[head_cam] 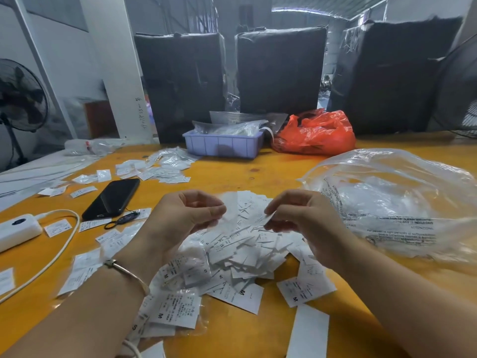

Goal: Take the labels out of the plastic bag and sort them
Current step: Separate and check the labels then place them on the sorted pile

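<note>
Both hands are raised over the middle of the orange table [271, 174], above a loose heap of white labels [240, 254]. The left hand [185, 215] has its fingers curled in, thumb against fingertips, pinching the near edge of a small clear sleeve [229, 208] that looks to hold a label; it is blurred, hard to read. The right hand [299, 215] pinches the other end of it between thumb and forefinger, other fingers curled. A thin bracelet [126, 272] sits on the left wrist.

The heap spreads under and toward the viewer from the hands, with size marks M, S and XL readable on some pieces. A few labels near the left forearm lie inside thin clear wraps. The big clear plastic bag [392, 202], printed with warning text, lies crumpled to the right of the heap, just beside the right hand, on the table.

Left side: a black phone [112, 198] face up, a white power bank [18, 228] with a white cable [59, 251] looping off it, scattered single labels around them. Farther back, a smaller pile of bagged labels [165, 166], a lilac tray [223, 146] stuffed with clear bags, a red plastic bag [315, 133] beside it. Behind, three dark wrapped bundles [281, 71] stand upright; a floor fan [22, 96] at far left.
</note>
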`<move>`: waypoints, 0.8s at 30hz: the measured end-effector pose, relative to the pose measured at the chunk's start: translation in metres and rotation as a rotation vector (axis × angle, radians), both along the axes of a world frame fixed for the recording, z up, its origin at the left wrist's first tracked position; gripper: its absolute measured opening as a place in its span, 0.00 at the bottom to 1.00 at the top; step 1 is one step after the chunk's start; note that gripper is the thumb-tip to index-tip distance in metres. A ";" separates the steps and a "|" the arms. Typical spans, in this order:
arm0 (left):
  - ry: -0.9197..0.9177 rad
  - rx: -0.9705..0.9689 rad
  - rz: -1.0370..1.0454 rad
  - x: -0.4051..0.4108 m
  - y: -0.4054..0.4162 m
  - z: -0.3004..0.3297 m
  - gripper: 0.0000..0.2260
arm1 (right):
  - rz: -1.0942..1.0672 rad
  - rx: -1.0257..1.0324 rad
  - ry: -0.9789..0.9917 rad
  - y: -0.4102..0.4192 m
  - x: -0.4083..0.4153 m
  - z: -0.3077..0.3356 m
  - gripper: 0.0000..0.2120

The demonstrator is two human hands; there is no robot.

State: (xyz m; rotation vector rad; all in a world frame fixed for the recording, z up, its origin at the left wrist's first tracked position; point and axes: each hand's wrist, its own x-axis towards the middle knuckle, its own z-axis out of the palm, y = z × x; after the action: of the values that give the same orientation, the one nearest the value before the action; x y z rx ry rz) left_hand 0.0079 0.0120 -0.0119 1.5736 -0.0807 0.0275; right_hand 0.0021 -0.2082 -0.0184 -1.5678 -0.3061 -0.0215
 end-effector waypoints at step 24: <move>-0.374 0.347 -0.082 -0.013 -0.011 0.001 0.07 | -0.161 0.138 -0.246 -0.003 -0.013 0.020 0.20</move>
State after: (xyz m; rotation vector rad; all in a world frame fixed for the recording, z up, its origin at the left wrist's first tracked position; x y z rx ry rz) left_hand -0.0055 0.0009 -0.0104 1.8937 -0.4641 0.2549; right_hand -0.0108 -0.2114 0.0019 -1.4499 -0.3629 -0.3561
